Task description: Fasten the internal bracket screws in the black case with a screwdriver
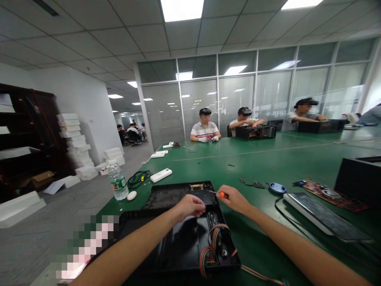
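Observation:
An opened black device case point(178, 238) lies on the green table point(268, 159) in front of me, with a ribbon cable point(212, 246) looping out of its right side. My left hand point(190, 206) rests on the case's inner part, fingers curled and pinched on something I cannot make out. My right hand point(235, 198) is closed round a small orange-handled screwdriver point(218, 194), its tip pointing left toward the left hand.
A water bottle point(117, 180), a white oval piece point(131, 195), black cables point(138, 178) and a white remote-like box point(161, 175) sit at left. A blue disc point(277, 188), a flat black panel point(324, 216) and a circuit board point(330, 194) lie at right. Three people work at the far side.

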The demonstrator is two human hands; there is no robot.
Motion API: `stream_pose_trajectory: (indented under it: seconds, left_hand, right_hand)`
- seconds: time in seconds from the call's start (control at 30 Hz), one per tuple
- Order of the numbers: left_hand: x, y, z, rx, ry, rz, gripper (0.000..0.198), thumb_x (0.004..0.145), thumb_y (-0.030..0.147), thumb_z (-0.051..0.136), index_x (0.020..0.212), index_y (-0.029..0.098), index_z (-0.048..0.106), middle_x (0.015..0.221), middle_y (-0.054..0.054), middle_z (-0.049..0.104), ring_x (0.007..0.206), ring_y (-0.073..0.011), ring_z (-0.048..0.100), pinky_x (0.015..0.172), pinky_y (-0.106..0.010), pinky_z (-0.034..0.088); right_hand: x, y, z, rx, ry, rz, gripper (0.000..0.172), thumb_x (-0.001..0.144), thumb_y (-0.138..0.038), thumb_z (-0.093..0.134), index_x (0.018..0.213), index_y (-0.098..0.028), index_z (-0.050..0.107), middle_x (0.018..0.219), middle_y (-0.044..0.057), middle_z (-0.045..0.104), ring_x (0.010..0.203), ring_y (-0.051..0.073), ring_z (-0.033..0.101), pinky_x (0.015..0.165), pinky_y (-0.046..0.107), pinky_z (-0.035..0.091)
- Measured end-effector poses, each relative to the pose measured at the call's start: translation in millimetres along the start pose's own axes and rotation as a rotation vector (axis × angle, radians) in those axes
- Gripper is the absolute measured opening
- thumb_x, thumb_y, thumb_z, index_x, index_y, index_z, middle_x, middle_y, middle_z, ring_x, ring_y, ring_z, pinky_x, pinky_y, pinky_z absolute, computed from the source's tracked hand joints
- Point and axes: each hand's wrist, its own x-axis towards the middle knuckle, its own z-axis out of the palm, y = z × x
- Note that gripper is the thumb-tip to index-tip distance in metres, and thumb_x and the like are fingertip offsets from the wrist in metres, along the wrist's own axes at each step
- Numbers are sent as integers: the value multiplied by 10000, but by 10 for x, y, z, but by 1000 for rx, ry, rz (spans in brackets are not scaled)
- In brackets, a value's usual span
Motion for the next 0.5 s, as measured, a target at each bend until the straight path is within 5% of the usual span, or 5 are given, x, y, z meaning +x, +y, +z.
stream_pose_trajectory:
  seconds: [0.5]
  left_hand:
    - [224, -270, 386, -18, 107, 29, 172, 651, 237, 679, 664, 81, 607, 540, 11, 554, 439, -51, 468, 493, -199, 424]
  right_hand:
    - [-73, 67, -35, 21, -3, 51, 273, 859, -374, 451, 765, -171, 607, 760, 44, 604, 712, 160, 542, 684, 273, 401]
